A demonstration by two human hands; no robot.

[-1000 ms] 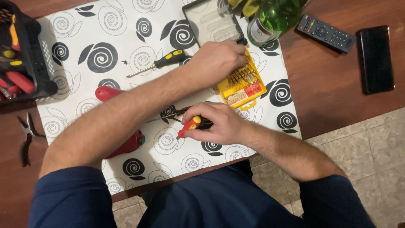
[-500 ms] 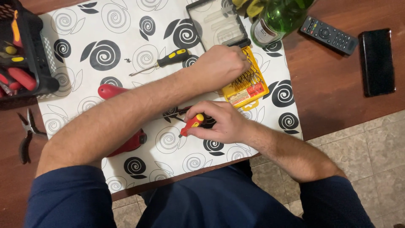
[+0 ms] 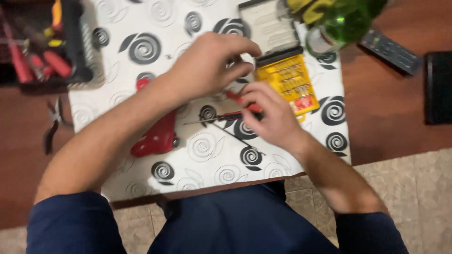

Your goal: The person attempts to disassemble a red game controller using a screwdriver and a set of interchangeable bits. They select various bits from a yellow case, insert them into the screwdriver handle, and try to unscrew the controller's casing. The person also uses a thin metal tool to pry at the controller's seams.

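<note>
The view is motion-blurred. My right hand (image 3: 270, 115) is closed around a small red-handled screwdriver (image 3: 241, 99), whose end points up and left toward my left hand. My left hand (image 3: 212, 61) hovers just left of a yellow bit-set case (image 3: 289, 82), fingers curled and pinched together; whether anything is between them is too blurred to tell. A second screwdriver (image 3: 219, 117) with a dark handle and a long thin shaft lies on the patterned mat (image 3: 155, 28) below both hands. A red object (image 3: 157, 136) sits partly under my left forearm.
The case's open lid (image 3: 268, 23) stands behind it. A green bottle (image 3: 348, 19), a remote (image 3: 391, 49) and a dark phone (image 3: 438, 87) are at the right. A black tool basket (image 3: 42, 47) and pliers (image 3: 54, 124) lie at the left on the brown table.
My left hand has come off the yellow case and now sits just to its left. My right hand has moved up toward it with the red screwdriver. The camera has shifted closer.
</note>
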